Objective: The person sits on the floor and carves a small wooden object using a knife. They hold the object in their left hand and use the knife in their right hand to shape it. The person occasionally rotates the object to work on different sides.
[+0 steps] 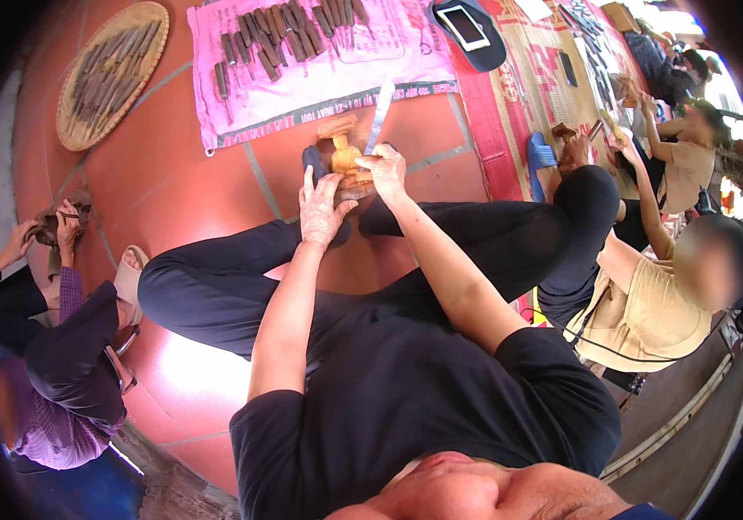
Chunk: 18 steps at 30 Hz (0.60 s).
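Note:
Between my feet stands a small yellow-brown carved wooden figurine [345,159] with a rounded body and a wider flat top. My left hand [323,211] grips its lower part from the near left side, thumb against the base. In my right hand [386,172], at the figurine's right side, is a long thin silvery strip [381,115], like a blade, which points up and away from me. Its lower end is partly hidden by my fingers, so I cannot tell whether it touches the wood.
A pink cloth [319,82] ahead carries several rows of wooden-handled carving tools [280,35]. More tools fill a round woven basket [142,22] at far left. A dark cap [484,52] holds a phone [464,28]. People work on both sides; a blue sandal [542,154] lies right.

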### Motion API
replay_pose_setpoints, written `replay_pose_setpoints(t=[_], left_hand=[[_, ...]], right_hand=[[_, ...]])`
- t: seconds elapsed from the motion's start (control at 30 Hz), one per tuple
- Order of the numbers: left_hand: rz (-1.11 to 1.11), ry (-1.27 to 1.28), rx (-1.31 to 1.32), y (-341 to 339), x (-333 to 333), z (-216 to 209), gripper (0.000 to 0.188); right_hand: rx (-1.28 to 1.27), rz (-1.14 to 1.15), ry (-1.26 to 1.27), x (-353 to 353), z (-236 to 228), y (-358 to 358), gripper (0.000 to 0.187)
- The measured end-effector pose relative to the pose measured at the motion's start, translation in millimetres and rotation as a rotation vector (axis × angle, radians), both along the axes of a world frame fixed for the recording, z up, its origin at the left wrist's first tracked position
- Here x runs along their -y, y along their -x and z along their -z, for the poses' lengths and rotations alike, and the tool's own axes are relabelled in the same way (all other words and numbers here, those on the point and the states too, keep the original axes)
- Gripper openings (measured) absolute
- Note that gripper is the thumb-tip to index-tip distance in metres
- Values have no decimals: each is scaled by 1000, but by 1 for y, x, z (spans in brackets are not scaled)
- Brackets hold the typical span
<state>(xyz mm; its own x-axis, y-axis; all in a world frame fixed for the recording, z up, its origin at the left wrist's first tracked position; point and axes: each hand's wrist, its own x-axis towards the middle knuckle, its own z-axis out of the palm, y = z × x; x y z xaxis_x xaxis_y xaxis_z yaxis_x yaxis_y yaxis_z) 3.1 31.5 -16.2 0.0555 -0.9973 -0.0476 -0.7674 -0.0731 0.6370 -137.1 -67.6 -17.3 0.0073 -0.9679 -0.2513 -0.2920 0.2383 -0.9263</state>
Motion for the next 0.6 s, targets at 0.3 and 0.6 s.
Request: replay_pose_setpoints(t=[0.3, 0.6], left_hand=[[15, 4, 8, 5, 6, -2, 62], [17, 8, -4, 6, 8, 0, 61]], right_hand=[[-45, -95, 25, 2, 11, 8, 17], [108, -117, -41, 9, 19, 20, 18]])
